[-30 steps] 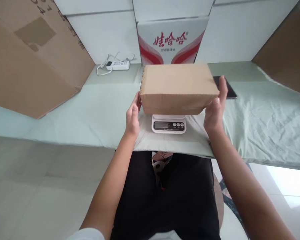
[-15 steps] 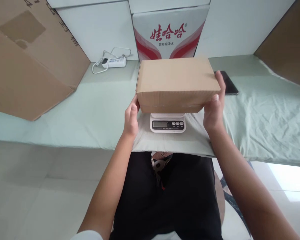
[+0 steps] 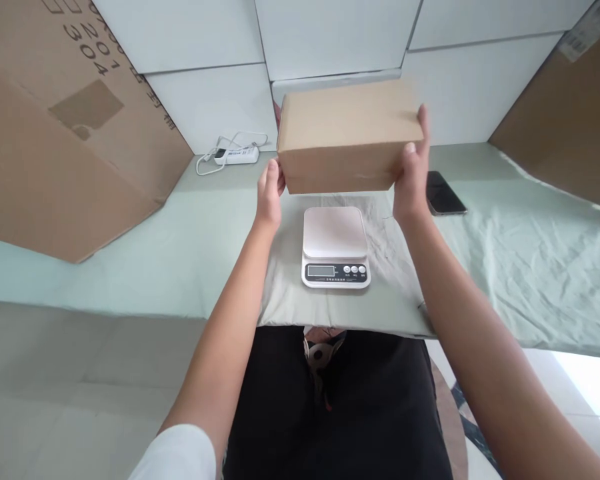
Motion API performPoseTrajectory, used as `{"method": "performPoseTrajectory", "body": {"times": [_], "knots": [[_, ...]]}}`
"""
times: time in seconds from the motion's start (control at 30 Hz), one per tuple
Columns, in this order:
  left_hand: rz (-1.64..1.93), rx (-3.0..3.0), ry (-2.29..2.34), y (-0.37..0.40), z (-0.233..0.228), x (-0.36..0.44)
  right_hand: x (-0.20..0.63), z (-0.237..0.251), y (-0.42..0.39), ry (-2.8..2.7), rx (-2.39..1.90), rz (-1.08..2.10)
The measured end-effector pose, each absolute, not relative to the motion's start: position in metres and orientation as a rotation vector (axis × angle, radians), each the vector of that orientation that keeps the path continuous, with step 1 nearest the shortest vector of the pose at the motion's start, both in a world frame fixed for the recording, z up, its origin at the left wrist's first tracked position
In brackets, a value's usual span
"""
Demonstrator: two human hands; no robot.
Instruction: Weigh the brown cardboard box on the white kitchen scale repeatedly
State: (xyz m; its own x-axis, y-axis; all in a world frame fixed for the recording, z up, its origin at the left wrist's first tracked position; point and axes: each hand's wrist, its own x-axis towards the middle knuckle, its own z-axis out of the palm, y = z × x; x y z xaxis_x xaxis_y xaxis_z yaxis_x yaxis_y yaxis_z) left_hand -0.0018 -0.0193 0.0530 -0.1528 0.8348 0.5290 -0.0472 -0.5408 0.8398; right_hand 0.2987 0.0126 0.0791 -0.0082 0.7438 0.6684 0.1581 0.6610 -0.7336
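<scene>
Two-handed hold: left hand and right hand clasp the brown box between them, one at each end; the right thumb lies on its front face, while some left fingers are hidden behind the corner.
Box: held up beyond the white scale, with a strip of cloth showing between the two.
Scale: near the cloth's front edge, between the forearms, display and buttons toward the person; no reading can be made out.
Behind the box: a pale carton, mostly blocked from view.
Left side: a white power strip with a looped cable, and a large printed carton.
Right side: a dark phone just beside the right wrist; another brown carton farther out.
Arms: both stretched forward, wrists apart, thumbs uppermost.
</scene>
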Motion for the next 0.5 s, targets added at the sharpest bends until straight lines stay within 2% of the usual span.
{"method": "performPoseTrajectory", "body": {"times": [0.23, 0.5], "knots": [[1.659, 1.331, 0.946, 0.021, 0.002, 0.0, 0.287, 0.014, 0.054, -1.429, -0.785, 0.728], [1.607, 1.193, 1.018, 0.012, 0.002, 0.007, 0.295, -0.006, 0.075, -1.452, -0.858, 0.685]]}}
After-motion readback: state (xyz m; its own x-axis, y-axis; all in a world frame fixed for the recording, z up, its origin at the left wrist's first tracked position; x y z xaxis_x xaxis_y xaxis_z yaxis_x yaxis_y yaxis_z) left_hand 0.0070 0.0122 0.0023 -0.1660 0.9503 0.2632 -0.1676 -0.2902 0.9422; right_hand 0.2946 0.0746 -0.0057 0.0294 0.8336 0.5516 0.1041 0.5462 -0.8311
